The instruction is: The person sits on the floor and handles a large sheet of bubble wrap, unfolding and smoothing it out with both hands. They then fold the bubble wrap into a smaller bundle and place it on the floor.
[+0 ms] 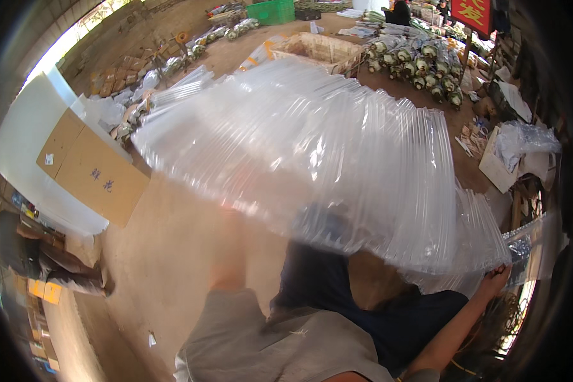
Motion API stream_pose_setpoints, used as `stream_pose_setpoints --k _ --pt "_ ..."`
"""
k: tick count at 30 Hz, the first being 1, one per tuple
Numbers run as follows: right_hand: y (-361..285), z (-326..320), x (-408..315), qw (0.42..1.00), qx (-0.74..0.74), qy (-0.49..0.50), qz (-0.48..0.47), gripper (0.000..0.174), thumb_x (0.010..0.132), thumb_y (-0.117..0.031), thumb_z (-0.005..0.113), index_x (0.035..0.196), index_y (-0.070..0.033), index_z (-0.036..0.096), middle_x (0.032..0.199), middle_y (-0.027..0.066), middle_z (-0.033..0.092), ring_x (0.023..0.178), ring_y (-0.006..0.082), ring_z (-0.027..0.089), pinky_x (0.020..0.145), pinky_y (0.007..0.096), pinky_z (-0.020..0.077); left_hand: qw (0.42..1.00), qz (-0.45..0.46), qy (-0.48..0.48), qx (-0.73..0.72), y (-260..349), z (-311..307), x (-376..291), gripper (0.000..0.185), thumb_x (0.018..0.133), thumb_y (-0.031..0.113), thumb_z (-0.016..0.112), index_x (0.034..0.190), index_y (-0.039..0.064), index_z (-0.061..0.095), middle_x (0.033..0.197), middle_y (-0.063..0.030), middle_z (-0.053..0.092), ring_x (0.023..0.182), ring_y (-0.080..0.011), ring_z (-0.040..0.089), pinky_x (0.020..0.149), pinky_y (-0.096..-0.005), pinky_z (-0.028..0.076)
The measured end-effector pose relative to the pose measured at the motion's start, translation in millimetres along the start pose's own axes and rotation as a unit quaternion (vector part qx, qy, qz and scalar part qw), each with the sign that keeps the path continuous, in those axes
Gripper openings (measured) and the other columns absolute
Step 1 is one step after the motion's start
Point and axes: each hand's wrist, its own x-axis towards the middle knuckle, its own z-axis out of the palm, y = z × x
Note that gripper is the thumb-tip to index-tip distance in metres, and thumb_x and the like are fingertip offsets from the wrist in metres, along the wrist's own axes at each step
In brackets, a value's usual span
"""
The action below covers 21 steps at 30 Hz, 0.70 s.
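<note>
A broad fan of pleated clear plastic sleeves or film [310, 153] spreads in front of me, over my knees. At its right lower corner my right hand [497, 278] pinches the edge, fingers closed on the plastic. My left arm reaches forward under the near left edge; my left hand [243, 186] shows only as a blur through the film, so its fingers cannot be made out. More clear plastic [530, 253] lies just beyond my right hand.
Bundles of wrapped stems [420, 67] are stacked at the back right, near a dirty plastic crate [315, 47] and a green crate [270, 12]. A cardboard sheet [93, 167] stands at left; a person [43, 258] is beyond it. A foam box [499, 162] sits at right.
</note>
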Motion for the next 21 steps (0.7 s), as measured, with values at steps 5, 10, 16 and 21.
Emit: stream_pose_setpoints --k 5,10,16,21 --pt "4 -7 7 0.993 -0.09 0.03 -0.069 0.025 0.101 -0.028 0.05 0.107 -0.005 0.058 0.093 0.0004 0.055 0.084 0.0137 0.052 0.076 0.0253 0.0424 0.984 0.155 0.032 -0.087 142 -120 -32 0.061 0.086 0.027 0.058 0.133 -0.008 0.043 0.121 -0.0256 0.06 0.111 -0.033 0.061 0.097 -0.0403 0.048" --pt "6 -9 12 0.998 0.01 0.056 -0.001 0.051 0.097 -0.031 0.056 0.135 0.003 0.049 0.128 0.0127 0.057 0.114 0.0239 0.056 0.098 0.0305 0.0432 0.975 0.184 0.044 -0.113 207 -192 -58 0.067 0.087 0.036 0.057 0.132 -0.012 0.045 0.125 -0.0269 0.059 0.116 -0.0337 0.059 0.102 -0.0388 0.046" --pt "-1 -6 15 0.973 -0.214 0.072 -0.039 0.055 0.097 -0.032 0.056 0.133 0.009 0.048 0.13 0.0172 0.056 0.112 0.0259 0.057 0.096 0.035 0.045 0.982 0.0 0.19 -0.01 236 -270 -14 0.051 0.09 0.02 0.05 0.13 -0.011 0.043 0.128 -0.032 0.055 0.114 -0.0417 0.059 0.094 -0.0441 0.052" --pt "3 -11 23 0.973 -0.216 0.084 -0.009 0.049 0.099 -0.027 0.049 0.136 0.005 0.047 0.129 0.0195 0.058 0.111 0.0277 0.059 0.097 0.036 0.0449 0.947 0.311 -0.064 0.049 366 -221 17 0.035 0.091 0.017 0.054 0.115 -0.008 0.052 0.118 -0.0271 0.059 0.11 -0.0398 0.061 0.096 -0.048 0.052"
